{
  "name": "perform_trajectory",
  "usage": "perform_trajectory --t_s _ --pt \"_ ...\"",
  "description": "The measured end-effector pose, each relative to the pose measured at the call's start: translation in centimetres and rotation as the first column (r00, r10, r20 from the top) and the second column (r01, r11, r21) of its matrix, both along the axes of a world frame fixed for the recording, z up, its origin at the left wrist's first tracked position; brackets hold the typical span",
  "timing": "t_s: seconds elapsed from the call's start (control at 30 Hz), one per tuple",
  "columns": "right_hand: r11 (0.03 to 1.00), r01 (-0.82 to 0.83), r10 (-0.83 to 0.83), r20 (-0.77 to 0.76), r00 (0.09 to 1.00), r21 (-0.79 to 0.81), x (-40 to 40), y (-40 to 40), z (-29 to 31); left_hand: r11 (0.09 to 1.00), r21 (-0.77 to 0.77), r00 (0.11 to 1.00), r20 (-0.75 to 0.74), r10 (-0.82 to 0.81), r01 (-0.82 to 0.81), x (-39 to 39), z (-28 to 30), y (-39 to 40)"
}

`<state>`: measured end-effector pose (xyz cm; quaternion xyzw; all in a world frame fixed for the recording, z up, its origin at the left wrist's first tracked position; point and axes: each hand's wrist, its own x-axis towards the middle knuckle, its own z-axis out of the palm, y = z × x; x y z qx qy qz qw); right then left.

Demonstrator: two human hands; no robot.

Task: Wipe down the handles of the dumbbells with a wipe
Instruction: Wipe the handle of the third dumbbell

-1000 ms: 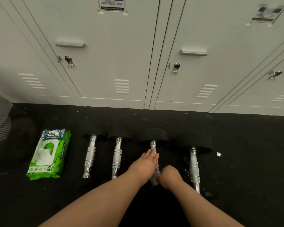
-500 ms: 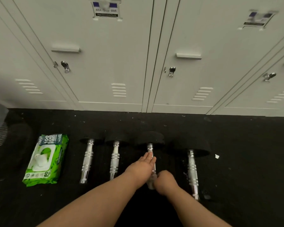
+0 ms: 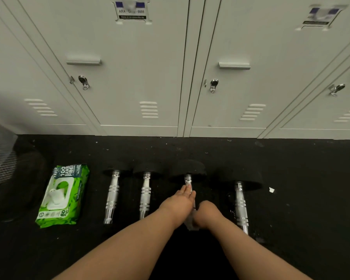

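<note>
Four dumbbells lie in a row on the black floor (image 3: 291,199) in front of grey lockers (image 3: 141,77), chrome handles running near-to-far. Both hands on the third dumbbell (image 3: 188,178) from the left: left hand (image 3: 179,203) laid flat, fingers straight along the far part of the handle; right hand (image 3: 206,216) curled closed around a crumpled wipe (image 3: 191,225) at the near part of the same handle. Green wipes pack (image 3: 62,196) sits on the floor left of the row, well apart from the hands
</note>
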<state>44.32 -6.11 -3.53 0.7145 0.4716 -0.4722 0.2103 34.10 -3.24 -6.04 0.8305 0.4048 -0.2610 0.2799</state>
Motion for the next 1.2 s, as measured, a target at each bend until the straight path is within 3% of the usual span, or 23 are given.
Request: perform_trajectory --t_s 0.17,0.3,0.47,0.7,0.87,1.1,1.2 --pt "0.983 0.180 -0.177 -0.080 0.981 0.035 0.1 -0.7 -0.7 1.000 -0.015 1.000 -0.025 0.009 -0.009 0.1 0.3 -0.1" --pt "0.909 0.409 -0.416 -0.247 0.875 -0.080 1.1 -0.4 -1.0 1.000 -0.015 0.999 -0.040 -0.025 0.025 0.2 0.4 0.1" --pt "0.946 0.318 -0.311 -0.110 0.944 0.056 0.3 -0.7 -0.4 1.000 -0.023 0.998 -0.057 0.000 -0.002 0.5 0.2 0.3" --pt "0.956 0.292 -0.285 -0.134 0.949 0.038 0.1 -0.8 -1.0 1.000 -0.012 0.999 -0.051 -0.004 0.003 0.5 0.0 0.3" --pt "0.942 0.327 -0.334 -0.267 0.904 -0.071 1.4 -0.5 -0.5 0.999 0.010 0.999 -0.041 -0.033 0.033 0.3 0.0 0.3" --pt "0.989 0.147 -0.142 -0.148 0.979 0.020 -0.1 -0.5 0.3 1.000 -0.026 0.997 -0.075 -0.017 0.015 0.3 -0.5 0.7" --pt "0.977 0.209 -0.201 -0.127 0.971 0.050 -0.7 -1.0 -0.2 0.999 -0.041 0.996 -0.093 -0.011 0.007 0.4 -0.1 0.7"
